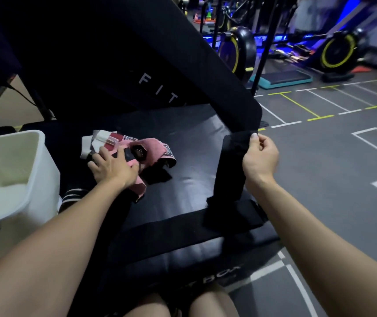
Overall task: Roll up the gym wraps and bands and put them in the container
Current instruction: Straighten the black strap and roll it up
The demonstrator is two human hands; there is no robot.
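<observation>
Black wrap point(231, 165) pinched at its top in my right hand point(259, 160), hanging to the bench point(183, 143) at four o'clock, my left hand point(112, 164) spread flat on the pink wraps point(151, 149) mid-bench, gripping nothing, white container point(11, 175) at nine o'clock

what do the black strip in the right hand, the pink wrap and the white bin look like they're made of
Long black strip: probably soft woven elastic fabric, matte; it hangs limp and creases from the right hand.
Pink wrap: fuzzy, towel-like cloth with a printed edge, under the left hand.
White rectangular bin: likely smooth moulded plastic, with rounded rim and corners.
</observation>
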